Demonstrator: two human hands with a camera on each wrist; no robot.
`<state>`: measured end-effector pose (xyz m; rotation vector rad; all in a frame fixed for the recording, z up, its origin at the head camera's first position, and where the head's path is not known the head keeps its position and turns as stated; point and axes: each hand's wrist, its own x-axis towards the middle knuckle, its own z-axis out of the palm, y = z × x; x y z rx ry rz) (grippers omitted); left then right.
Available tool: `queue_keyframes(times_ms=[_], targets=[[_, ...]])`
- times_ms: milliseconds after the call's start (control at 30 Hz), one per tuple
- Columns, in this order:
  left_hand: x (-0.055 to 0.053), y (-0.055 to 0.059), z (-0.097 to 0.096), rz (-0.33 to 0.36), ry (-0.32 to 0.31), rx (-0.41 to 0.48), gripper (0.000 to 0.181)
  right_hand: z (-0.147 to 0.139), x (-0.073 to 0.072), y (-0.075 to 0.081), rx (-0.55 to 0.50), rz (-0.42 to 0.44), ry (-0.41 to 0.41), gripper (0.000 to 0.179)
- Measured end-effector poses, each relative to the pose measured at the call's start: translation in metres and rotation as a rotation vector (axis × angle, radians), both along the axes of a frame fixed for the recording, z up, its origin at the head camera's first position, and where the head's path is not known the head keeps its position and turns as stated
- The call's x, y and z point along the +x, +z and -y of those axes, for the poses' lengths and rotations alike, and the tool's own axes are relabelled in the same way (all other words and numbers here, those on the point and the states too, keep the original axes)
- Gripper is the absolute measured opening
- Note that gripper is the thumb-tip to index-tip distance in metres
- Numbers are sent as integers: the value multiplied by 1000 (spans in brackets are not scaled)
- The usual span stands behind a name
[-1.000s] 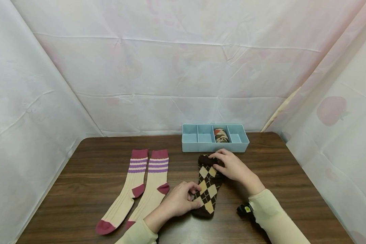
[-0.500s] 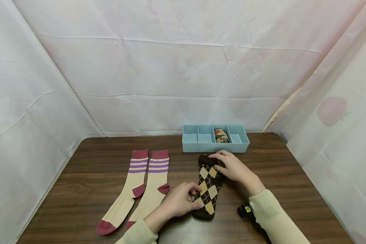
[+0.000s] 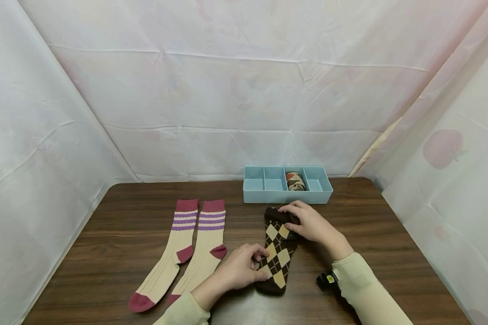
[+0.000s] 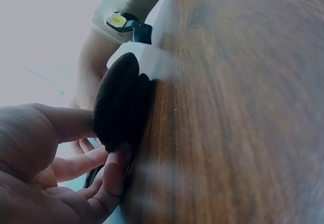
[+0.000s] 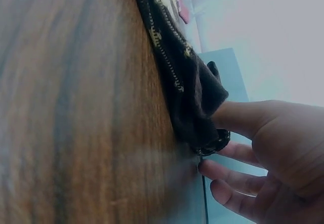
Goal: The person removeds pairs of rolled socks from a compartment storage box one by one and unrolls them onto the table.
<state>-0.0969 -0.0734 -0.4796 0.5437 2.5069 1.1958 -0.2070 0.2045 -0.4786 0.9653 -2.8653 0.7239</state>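
Note:
A dark brown argyle sock with cream and tan diamonds lies folded in layers on the table, its toe end towards me. My left hand pinches its left edge near the toe. In the left wrist view the thumb is on the thick dark sock and fingertips are at its lower side. At the far end my right hand holds the folded cuff. The right wrist view shows the dark cuff between thumb and fingers; part of the grip is hidden behind the cloth.
Two cream socks with maroon toes and purple stripes lie flat at the left. Behind the argyle sock stands a light blue divided box, with a rolled patterned sock in one compartment. A pale curtain closes off the back and sides.

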Motion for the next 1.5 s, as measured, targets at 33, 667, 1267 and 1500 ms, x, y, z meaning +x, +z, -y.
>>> queue_keyframes(times_ms=[33,667,1267,1500], targets=[[0,0,0,0,-2,-3,45,0,0,0,0,6,0,45],[21,4,5,7,-68,13,47,-1,3,4,25,21,31,30],[30,5,14,-22,-84,-30,46,2,2,6,28,9,48,48],[30,6,16,-29,-84,-21,48,7,-9,6,56,-60,28,30]])
